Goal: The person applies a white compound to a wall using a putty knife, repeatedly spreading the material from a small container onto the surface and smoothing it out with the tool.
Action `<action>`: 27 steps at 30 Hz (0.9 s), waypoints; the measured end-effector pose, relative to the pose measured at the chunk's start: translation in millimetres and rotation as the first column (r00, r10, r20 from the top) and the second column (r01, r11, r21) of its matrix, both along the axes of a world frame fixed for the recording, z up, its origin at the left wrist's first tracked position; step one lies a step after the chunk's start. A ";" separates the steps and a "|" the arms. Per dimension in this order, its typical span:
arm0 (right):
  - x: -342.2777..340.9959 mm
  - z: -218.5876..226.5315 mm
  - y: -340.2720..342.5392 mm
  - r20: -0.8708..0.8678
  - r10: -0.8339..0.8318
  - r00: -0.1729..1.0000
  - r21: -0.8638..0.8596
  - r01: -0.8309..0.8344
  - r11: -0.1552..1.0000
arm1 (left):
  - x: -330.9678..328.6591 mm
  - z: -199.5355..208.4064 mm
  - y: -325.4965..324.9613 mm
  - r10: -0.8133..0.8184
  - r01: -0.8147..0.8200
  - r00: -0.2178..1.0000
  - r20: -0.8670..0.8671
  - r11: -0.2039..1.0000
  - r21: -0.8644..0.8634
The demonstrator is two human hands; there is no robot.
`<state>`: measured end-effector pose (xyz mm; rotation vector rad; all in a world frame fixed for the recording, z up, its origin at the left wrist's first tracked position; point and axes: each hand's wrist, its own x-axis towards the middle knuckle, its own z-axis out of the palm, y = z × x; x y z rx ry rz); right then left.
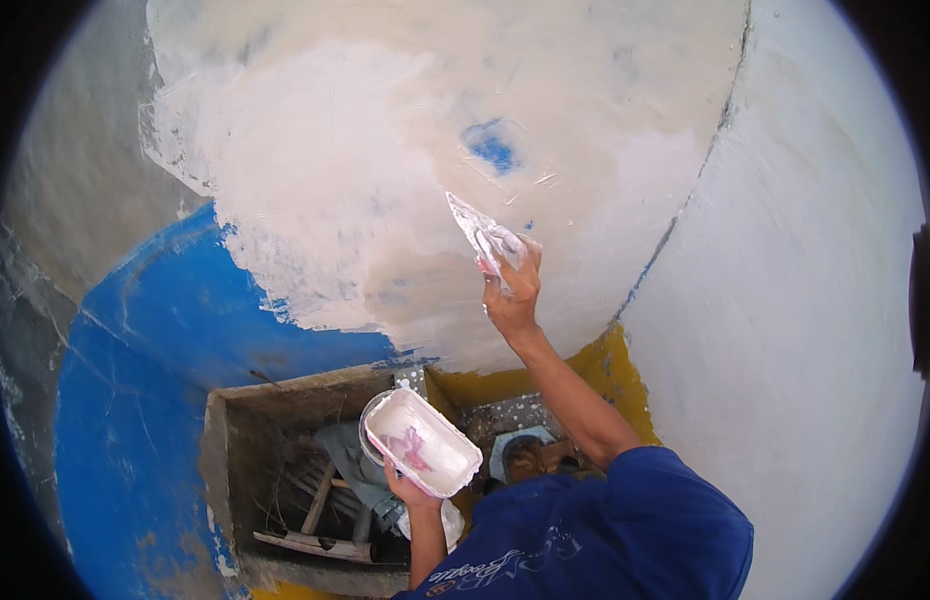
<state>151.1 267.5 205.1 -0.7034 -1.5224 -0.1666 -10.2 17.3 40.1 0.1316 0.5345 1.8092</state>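
Observation:
My right hand (515, 300) grips a flat putty knife (473, 222) smeared with white paste. Its blade points up and left, against or very close to the wall (405, 280); the exact contact cannot be made out. White filler covers much of this wall, with a small blue patch (493, 147) showing above the knife. Lower down, my left hand (410, 488) supports a rectangular white tub (460, 478) from beneath, fingers partly hidden. The tub is tilted towards me, its inside coated with white paste and a pinkish smear.
Below stands a concrete box (216, 450) holding wood pieces (315, 543) and a greyish cloth (355, 465). Behind the tub is a round container (367, 440), mostly hidden. Blue paint (155, 330) covers the lower left wall; a pale wall (785, 300) meets the filled one at right.

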 end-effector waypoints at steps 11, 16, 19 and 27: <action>103.3 11.5 51.1 -0.039 -0.424 0.905 0.062 0.426 0.903 | -7.6 -22.4 -9.9 -0.002 0.000 0.996 0.093 1.000 0.020; 26.1 -56.3 16.6 0.058 -0.230 0.972 -0.122 0.235 0.964 | -10.4 -26.5 -11.2 -0.004 0.004 0.996 0.094 1.000 0.003; 14.1 -65.0 5.3 0.066 -0.109 0.992 -0.194 0.120 0.974 | -14.1 -30.4 -12.1 -0.008 0.007 0.996 0.088 1.000 0.006; -13.9 2.0 49.0 -0.193 -0.292 0.937 0.029 0.303 0.953 | -16.8 -20.5 -14.7 0.009 -0.008 0.997 0.070 1.000 -0.006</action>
